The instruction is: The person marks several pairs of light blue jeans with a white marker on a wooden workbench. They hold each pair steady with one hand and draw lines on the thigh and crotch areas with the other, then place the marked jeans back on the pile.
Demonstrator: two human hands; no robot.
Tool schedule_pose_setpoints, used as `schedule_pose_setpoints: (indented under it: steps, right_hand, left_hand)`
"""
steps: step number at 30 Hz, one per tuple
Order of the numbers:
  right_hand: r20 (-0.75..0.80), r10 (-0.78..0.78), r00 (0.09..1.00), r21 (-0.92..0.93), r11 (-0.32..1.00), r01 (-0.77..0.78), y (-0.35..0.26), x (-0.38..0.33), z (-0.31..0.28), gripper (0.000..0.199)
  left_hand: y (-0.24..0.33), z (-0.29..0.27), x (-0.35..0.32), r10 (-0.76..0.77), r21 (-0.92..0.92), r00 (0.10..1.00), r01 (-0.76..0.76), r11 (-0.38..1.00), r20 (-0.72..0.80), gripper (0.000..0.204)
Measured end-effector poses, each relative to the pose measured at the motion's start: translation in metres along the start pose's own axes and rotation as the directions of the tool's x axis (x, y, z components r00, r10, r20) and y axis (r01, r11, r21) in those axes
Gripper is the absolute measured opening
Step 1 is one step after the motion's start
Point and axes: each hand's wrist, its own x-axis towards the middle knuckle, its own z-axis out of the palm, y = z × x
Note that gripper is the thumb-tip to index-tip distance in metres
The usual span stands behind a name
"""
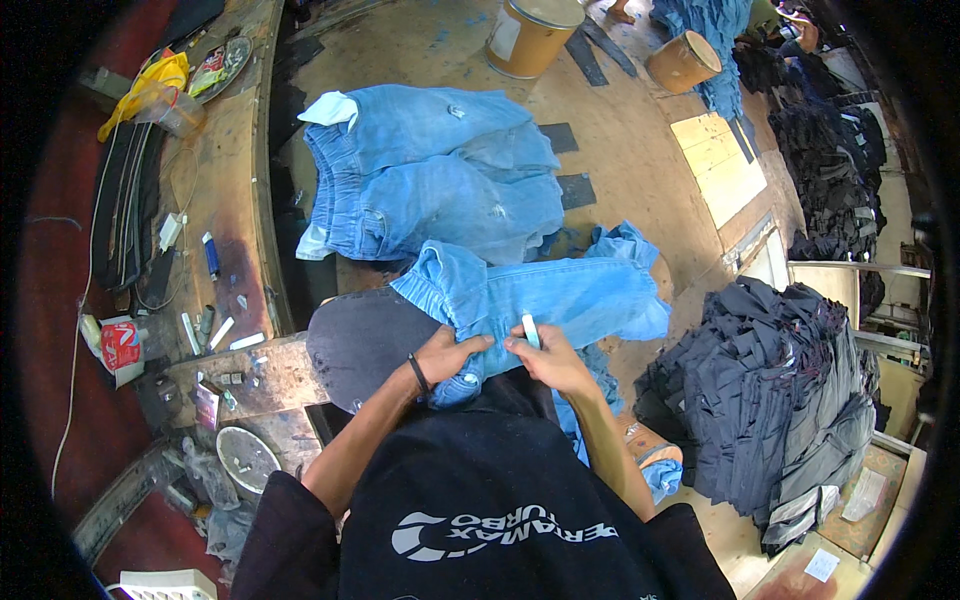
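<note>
A pair of light blue jeans with an elastic waist lies across in front of me. Its left part rests by a dark rounded board. My left hand is closed on the denim near the waist end, thumb pointing right. My right hand grips a short white stick, which stands up out of the fist against the cloth. Whether its lower end touches the denim is hidden by the fingers. Just beyond lies a pile of similar blue jeans, waistbands to the left.
At left, a worn wooden bench carries a blue tube, several white sticks and a yellow bag. A large heap of dark garments stands at right. Two brown drums are at the back. A power strip sits lower left.
</note>
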Motion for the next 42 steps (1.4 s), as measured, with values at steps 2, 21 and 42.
schedule_pose_setpoints:
  steps: [2,21,42]
  right_hand:
    - [0.02,-0.064,0.998,-0.071,0.995,0.065,0.004,0.001,0.002,0.022]
    - [-0.025,-0.163,0.986,-0.119,0.98,0.159,0.01,-0.003,0.008,0.022]
    - [-0.207,-0.115,0.972,0.078,0.988,0.133,0.009,0.016,0.015,0.015]
  left_hand:
    - [0.001,0.001,0.001,0.048,0.018,0.999,-0.048,0.999,-0.001,0.063]
    - [-0.005,0.005,0.005,0.231,0.093,0.972,-0.226,0.97,-0.039,0.056]
    - [-0.006,0.014,0.005,0.243,-0.019,0.963,-0.247,0.969,-0.114,0.05]
